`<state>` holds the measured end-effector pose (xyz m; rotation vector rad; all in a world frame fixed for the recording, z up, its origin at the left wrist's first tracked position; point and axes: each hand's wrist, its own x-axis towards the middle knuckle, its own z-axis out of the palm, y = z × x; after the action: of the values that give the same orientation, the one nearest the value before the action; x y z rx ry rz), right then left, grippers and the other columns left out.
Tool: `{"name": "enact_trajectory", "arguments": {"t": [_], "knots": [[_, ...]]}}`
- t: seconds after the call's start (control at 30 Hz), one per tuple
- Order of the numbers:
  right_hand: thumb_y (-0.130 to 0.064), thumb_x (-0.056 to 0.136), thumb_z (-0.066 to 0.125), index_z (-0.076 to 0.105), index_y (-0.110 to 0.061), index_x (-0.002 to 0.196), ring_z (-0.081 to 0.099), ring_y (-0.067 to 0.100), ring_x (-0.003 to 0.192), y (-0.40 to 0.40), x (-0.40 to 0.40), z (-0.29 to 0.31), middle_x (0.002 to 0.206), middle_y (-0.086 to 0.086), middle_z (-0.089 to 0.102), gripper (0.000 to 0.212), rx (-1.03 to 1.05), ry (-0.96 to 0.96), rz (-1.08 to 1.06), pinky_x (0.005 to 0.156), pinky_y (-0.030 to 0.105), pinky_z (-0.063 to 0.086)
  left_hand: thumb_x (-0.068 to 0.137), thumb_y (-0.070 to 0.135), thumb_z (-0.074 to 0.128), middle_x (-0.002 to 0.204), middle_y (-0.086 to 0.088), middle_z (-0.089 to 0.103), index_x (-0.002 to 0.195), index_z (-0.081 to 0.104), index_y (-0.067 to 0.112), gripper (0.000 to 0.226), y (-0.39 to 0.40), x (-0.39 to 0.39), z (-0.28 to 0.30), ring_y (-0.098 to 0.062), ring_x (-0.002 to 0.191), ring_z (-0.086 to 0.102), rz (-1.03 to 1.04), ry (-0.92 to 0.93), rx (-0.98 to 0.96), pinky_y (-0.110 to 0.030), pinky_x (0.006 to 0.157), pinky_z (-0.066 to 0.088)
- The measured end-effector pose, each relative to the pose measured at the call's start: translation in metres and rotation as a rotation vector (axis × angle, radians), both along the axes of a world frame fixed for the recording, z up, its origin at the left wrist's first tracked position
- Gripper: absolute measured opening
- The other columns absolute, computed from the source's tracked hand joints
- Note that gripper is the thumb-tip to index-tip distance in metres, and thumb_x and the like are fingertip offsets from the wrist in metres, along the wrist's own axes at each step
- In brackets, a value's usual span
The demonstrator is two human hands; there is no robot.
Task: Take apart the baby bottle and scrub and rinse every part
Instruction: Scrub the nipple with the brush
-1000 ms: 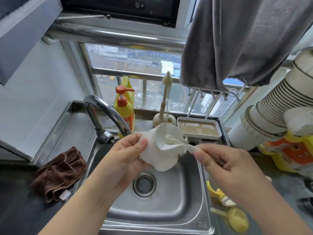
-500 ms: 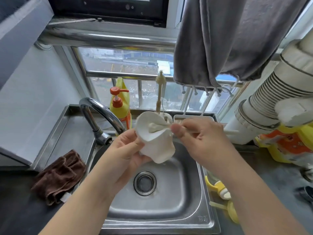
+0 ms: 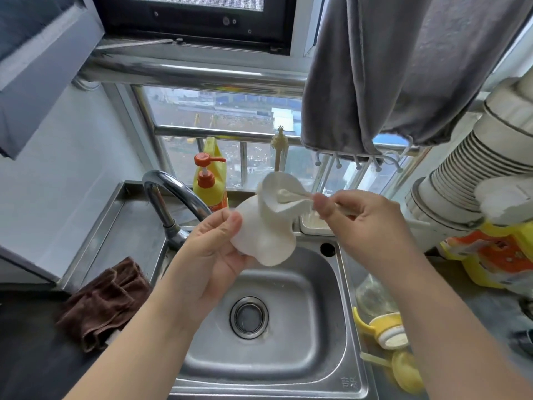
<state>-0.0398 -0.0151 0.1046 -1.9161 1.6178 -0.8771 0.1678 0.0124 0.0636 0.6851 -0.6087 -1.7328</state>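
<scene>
Above the steel sink [image 3: 314, 339] my left hand [image 3: 215, 255] grips a soft white silicone bottle part [image 3: 266, 226], its open mouth turned up and to the right. My right hand [image 3: 366, 223] pinches the handle of a small white brush [image 3: 291, 196] whose tip lies inside that mouth. On the counter to the right of the sink lie the clear bottle body with its yellow collar [image 3: 380, 321] and a yellow cap [image 3: 406, 372].
The faucet [image 3: 173, 197] arches over the sink's left rear. Behind it stand a yellow soap pump bottle [image 3: 209, 180] and an upright bottle brush [image 3: 279, 148]. A brown cloth [image 3: 106, 301] lies left, a grey towel [image 3: 403, 67] hangs above, a white corrugated pipe [image 3: 473, 174] runs right.
Both hands lifted the white part and brush higher above the sink. The part turned so its mouth faces up, and my right hand drew closer to its rim.
</scene>
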Motion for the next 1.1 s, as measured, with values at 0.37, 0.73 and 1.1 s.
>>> {"name": "enact_trajectory", "arguments": {"t": [0.37, 0.73, 1.1], "knots": [[-0.072, 0.074, 0.044, 0.066, -0.016, 0.069, 0.049, 0.013, 0.058, -0.005, 0.010, 0.010, 0.055, -0.003, 0.056, 0.061, -0.065, 0.041, 0.016, 0.074, 0.032, 0.035, 0.050, 0.029, 0.091, 0.092, -0.012, 0.068, 0.074, 0.062, 0.012, 0.041, -0.004, 0.006, 0.004, -0.024, 0.082, 0.066, -0.022, 0.021, -0.024, -0.044, 0.071, 0.056], [-0.075, 0.074, 0.039, 0.055, -0.018, 0.063, 0.046, 0.011, 0.056, -0.011, 0.016, 0.025, 0.053, -0.006, 0.052, 0.060, -0.205, -0.034, -0.043, 0.070, 0.038, 0.038, 0.047, 0.020, 0.091, 0.117, -0.015, 0.066, 0.105, 0.071, 0.008, 0.063, -0.017, 0.018, 0.033, -0.039, 0.106, 0.063, 0.056, 0.202, -0.001, -0.069, 0.085, 0.043], [-0.078, 0.067, 0.041, 0.065, -0.028, 0.072, 0.052, 0.001, 0.054, 0.005, 0.028, 0.034, 0.057, -0.011, 0.062, 0.056, -0.040, -0.228, 0.031, 0.053, 0.013, 0.038, 0.052, 0.015, 0.090, 0.131, -0.025, 0.055, 0.136, 0.050, 0.011, 0.093, -0.020, 0.011, 0.052, -0.050, 0.114, 0.054, 0.019, 0.428, 0.029, -0.069, 0.081, 0.046]]}}
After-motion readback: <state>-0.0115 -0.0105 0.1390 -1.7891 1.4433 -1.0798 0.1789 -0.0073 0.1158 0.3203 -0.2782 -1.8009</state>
